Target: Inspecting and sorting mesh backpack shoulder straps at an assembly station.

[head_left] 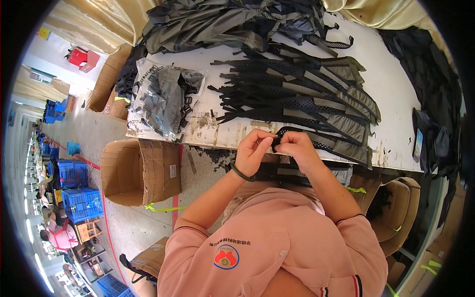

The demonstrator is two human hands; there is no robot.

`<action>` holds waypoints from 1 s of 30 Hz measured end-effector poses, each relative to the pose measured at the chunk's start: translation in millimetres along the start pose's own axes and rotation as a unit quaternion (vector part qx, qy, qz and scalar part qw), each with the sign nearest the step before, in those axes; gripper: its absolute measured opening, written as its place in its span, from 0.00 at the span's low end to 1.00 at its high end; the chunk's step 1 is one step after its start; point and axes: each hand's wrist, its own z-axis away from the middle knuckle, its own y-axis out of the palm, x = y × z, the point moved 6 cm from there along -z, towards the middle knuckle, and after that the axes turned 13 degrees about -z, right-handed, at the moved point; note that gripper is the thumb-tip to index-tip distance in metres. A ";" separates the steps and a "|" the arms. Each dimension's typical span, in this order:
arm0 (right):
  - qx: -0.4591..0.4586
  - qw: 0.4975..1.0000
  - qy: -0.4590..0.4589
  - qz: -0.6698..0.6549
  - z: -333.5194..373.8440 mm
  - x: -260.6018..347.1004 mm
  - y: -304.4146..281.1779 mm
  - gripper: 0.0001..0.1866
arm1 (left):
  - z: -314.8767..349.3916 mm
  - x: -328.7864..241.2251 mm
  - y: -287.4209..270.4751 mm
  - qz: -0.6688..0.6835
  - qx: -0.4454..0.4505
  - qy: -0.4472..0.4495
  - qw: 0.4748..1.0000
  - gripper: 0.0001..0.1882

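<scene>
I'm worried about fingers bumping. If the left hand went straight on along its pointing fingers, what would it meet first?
Apart from the black mesh strap at its fingertips, the left hand would likely meet the right hand first, though depth is unclear.

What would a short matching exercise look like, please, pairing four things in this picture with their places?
Things
1. Strap nearest the person
2. Clear plastic bag
3. Dark bracelet
4. Blue crates

Places
A. On the left wrist
B. Far left, away from the table
C. On the table's left end
D. Held by left hand and right hand

Pairs: 1-D, 2-C, 3-A, 4-B
</scene>
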 end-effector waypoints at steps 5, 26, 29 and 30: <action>-0.001 1.000 0.002 -0.009 -5.0 -6.2 -5.2 0.07 | 0.1 -1.1 2.5 -0.018 0.004 0.020 1.000 0.06; -0.019 0.994 -0.103 0.037 5.6 7.1 0.9 0.03 | 7.0 -4.4 4.9 0.040 0.008 0.064 0.997 0.22; -0.004 0.994 -0.077 -0.076 0.5 -4.1 -2.1 0.03 | 7.7 -4.1 7.5 0.008 -0.001 0.078 0.997 0.21; -0.003 0.994 -0.077 -0.076 1.0 0.7 -0.1 0.03 | 8.1 -2.9 6.4 -0.012 -0.008 0.083 0.996 0.21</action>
